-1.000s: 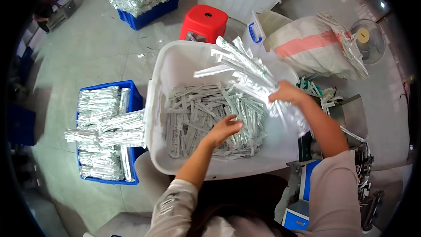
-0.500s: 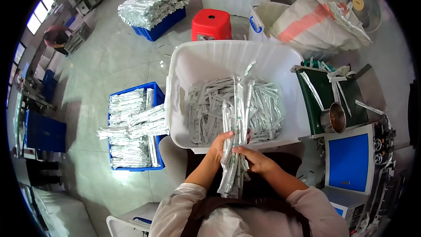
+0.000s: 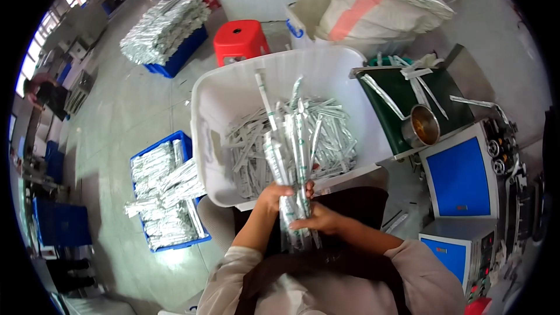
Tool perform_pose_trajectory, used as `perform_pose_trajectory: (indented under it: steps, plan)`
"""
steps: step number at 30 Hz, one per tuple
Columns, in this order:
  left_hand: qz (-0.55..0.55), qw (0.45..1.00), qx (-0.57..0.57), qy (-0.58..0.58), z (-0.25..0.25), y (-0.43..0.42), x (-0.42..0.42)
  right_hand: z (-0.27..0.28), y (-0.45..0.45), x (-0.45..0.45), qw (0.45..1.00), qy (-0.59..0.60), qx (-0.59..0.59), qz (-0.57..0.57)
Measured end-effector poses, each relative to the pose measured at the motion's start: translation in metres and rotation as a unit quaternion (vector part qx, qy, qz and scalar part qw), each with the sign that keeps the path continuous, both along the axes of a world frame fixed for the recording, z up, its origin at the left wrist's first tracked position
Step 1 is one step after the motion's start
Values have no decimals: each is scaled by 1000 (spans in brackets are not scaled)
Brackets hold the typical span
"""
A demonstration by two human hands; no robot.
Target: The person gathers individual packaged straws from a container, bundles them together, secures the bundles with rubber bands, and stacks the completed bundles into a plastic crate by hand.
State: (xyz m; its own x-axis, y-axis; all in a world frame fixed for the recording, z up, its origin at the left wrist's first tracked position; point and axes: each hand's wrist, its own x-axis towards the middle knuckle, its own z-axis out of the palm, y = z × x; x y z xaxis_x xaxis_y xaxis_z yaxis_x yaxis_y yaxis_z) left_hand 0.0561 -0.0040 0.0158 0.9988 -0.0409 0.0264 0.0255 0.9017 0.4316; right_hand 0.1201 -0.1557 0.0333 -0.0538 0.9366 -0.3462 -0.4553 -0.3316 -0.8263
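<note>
Gray floor [image 3: 134,96] spreads beyond the fingers [image 3: 283,190]. Left hand [image 3: 272,198] and right hand [image 3: 322,220] grip shiny packets [image 3: 301,149], likely light and slippery; squeeze mid-bundle.

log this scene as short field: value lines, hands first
left hand: closed on bundle
right hand: closed on bundle, nearer the body
bundle: long foil packets, tips uneven
white tub: loose packets inside, lying at mixed angles
blue bins: near one at left, far one beyond it, both piled with packets
green surface: metal cup and some strips on it
beyond tub: red stool, sack
</note>
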Motion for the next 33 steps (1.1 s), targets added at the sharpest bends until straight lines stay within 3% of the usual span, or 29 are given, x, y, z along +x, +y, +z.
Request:
perform_pose_trajectory:
  steps: [1,3,4,7,11,13,14,16,18,20,22,23,24,26,27,28,29,30,33]
  plan:
    - [-4,1000,-22,3,-3,-1,6,15,5,15,999,-8,-18,46]
    - [-5,998,-31,45,1,2,3,-13,12,66,999,1,44,13]
    - [-22,999,-27,-5,5,0,9,-6,25,90,998,-20,53,-36]
    - [-58,998,-31,-10,4,-7,17,64,100,153,966,-110,112,-205]
    - [-93,995,5,-32,-5,-8,26,114,180,174,918,-237,213,-235]
    - [-90,995,-18,-43,-9,-8,23,113,198,179,912,-323,252,31]
    - [-87,994,-41,-58,-11,-8,20,107,195,178,912,-319,254,30]
    - [-84,988,-81,-104,-19,-7,20,100,174,161,916,-315,210,131]
    - [-71,994,-64,-61,-17,-9,16,64,158,134,918,-308,223,110]
    - [-65,995,-66,-47,-23,-12,15,55,148,113,798,-545,71,248]
    - [-43,998,-46,-7,-34,-9,12,47,133,102,751,-641,113,109]
    - [-40,999,-33,11,-31,-6,16,33,131,107,637,-694,327,-70]
    - [-33,999,-22,32,-26,-5,18,31,133,113,634,-702,313,-80]
    - [-75,996,-32,-22,-21,-4,22,34,136,127,743,-570,300,-182]
    - [-87,995,-21,-33,-21,-6,23,41,125,123,842,-508,166,-68]
    - [-99,994,-7,-45,-20,-8,22,51,112,113,906,-421,29,47]
    - [-105,991,-39,-76,-19,-13,20,56,103,106,898,-432,28,72]
    - [-80,991,-99,-44,-3,-25,13,23,99,98,897,-425,116,34]
    - [-115,993,-13,1,-11,-22,15,33,84,93,909,-371,184,-53]
